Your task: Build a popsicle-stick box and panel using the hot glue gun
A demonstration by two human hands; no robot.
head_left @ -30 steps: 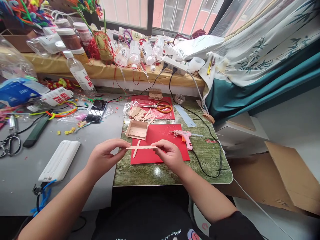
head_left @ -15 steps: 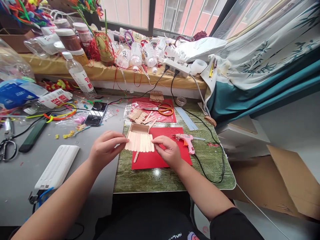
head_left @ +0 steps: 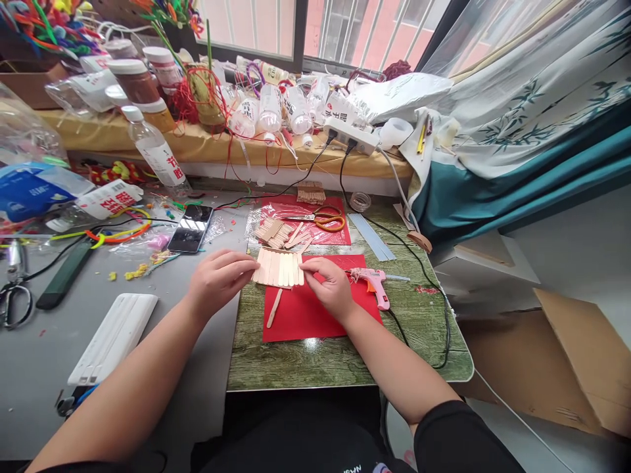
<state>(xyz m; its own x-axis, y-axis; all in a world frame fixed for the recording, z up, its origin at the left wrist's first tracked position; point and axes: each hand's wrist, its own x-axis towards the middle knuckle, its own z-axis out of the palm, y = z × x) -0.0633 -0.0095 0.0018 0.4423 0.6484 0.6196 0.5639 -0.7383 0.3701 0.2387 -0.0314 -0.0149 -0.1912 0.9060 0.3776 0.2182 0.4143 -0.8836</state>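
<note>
A panel of craft sticks (head_left: 279,268) laid side by side is between my two hands. My left hand (head_left: 219,279) pinches its left edge, and my right hand (head_left: 329,286) pinches the right edge. The panel hides the shallow stick box seen earlier; whether it rests on that box I cannot tell. Below it, one loose craft stick (head_left: 274,309) lies on a red sheet (head_left: 320,320). A pink glue gun (head_left: 375,284) lies to the right of my right hand.
Behind the panel are a craft stick bundle (head_left: 273,232), scissors (head_left: 325,219) and another bundle (head_left: 310,192). Pale glue sticks (head_left: 372,236) and a black cord (head_left: 419,263) lie right. A phone (head_left: 191,228) and white power bank (head_left: 113,338) are left. Bottles (head_left: 270,108) crowd the sill.
Both hands have moved the panel slightly up and away from me, over the open box, which is now covered. The loose stick below shows in full. The view has shifted slightly.
</note>
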